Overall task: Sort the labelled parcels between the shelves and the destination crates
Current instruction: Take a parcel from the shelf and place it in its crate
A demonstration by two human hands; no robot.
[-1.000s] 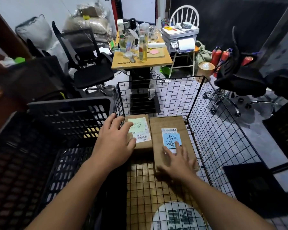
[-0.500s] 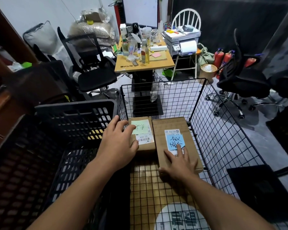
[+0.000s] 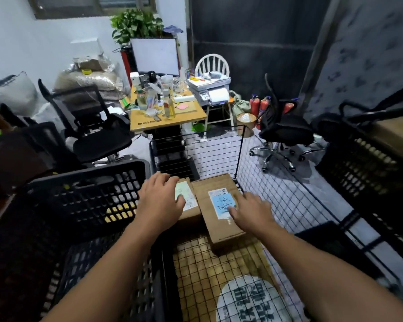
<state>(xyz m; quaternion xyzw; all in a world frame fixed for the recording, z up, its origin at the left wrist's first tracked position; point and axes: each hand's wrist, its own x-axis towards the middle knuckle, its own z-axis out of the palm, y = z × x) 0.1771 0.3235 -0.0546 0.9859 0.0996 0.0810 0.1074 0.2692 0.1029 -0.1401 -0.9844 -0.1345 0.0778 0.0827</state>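
Two cardboard parcels lie side by side in the black wire crate [image 3: 265,182]. The smaller parcel with a green note [image 3: 188,201] is on the left. My left hand [image 3: 159,201] rests on top of it with fingers spread, covering most of its left part. The longer parcel with a blue note [image 3: 219,219] lies to its right. My right hand [image 3: 249,212] lies flat on that parcel, fingers straight, touching the blue note's right edge.
A black plastic crate [image 3: 84,196] stands left of the wire crate, and another dark crate [image 3: 367,173] stands at the right. Behind are a cluttered wooden desk [image 3: 168,117], black office chairs [image 3: 91,133], a printer on a white chair and red extinguishers.
The view has tilted up and pulled back. My right hand has slid further up the blue-note parcel to beside its note. My left hand stays on the green-note parcel.
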